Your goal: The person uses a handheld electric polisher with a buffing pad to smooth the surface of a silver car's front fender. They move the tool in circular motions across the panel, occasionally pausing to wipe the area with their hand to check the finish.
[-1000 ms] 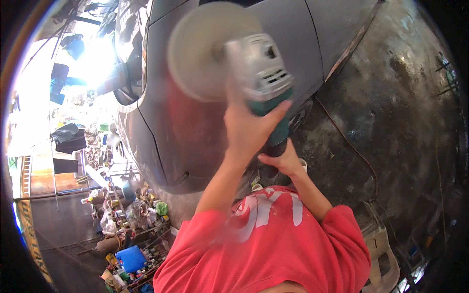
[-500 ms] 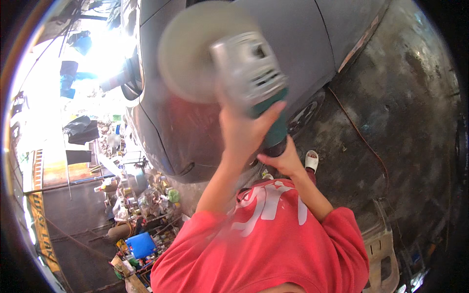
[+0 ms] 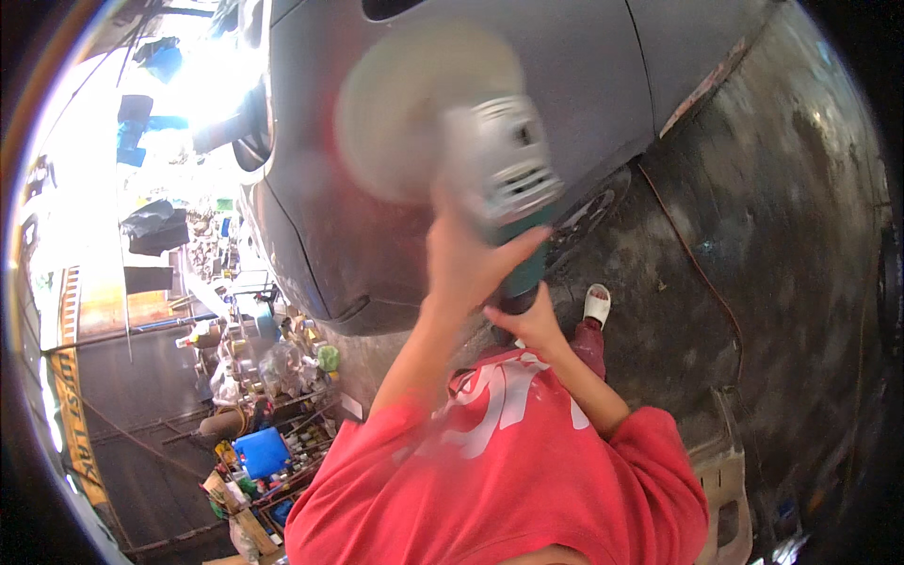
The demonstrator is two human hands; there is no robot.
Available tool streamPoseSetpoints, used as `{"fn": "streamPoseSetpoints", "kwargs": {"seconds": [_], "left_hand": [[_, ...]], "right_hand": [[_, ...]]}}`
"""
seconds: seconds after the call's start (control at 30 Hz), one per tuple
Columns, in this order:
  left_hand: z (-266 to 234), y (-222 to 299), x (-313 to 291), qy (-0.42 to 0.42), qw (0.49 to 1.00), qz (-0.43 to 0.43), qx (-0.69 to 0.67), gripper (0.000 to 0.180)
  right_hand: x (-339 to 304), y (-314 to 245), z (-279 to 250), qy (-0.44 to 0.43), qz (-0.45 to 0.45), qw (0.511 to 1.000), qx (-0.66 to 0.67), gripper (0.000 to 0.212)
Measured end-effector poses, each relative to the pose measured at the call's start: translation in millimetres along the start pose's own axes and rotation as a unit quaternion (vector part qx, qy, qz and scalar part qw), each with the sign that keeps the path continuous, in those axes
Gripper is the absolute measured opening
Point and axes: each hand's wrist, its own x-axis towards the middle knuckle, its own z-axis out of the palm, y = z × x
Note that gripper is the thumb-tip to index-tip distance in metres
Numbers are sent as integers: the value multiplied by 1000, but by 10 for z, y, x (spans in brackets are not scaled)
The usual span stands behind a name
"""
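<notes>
Both my hands hold a power polisher (image 3: 508, 155) with a silver head, a teal body and a dark rear end. Its wide, pale round pad (image 3: 414, 104) is blurred and lies over the dull grey side of a car (image 3: 593, 85). I cannot tell whether the pad touches the panel. My left hand (image 3: 471, 259) is wrapped around the body just behind the silver head. Farther back, my right hand (image 3: 539, 325) closes around the rear end. Parts of the fingers are hidden by the tool.
A thin cable or hose (image 3: 692, 250) runs over the dark floor on the right. At lower right stands a beige plastic chair (image 3: 725, 490). Cluttered shelves at lower left carry bottles, bags and a blue container (image 3: 262, 454). A wheel (image 3: 589, 221) shows behind the polisher.
The polisher has moved to the right and slightly down in view, with both hands still on it. My view of the car and floor has shifted slightly.
</notes>
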Motion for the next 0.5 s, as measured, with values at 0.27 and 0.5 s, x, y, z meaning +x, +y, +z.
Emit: {"fn": "streamPoseSetpoints", "kwargs": {"seconds": [0.27, 0.5], "left_hand": [[-514, -1514, -1626, 220, 972, -6, -84, 43], [134, -1415, -1610, 98, 983, -123, -96, 46]], "right_hand": [[-75, 102, 6, -281, 29, 916, -286, 94], [-176, 554, -693, -222, 40, 930, -289, 91]]}}
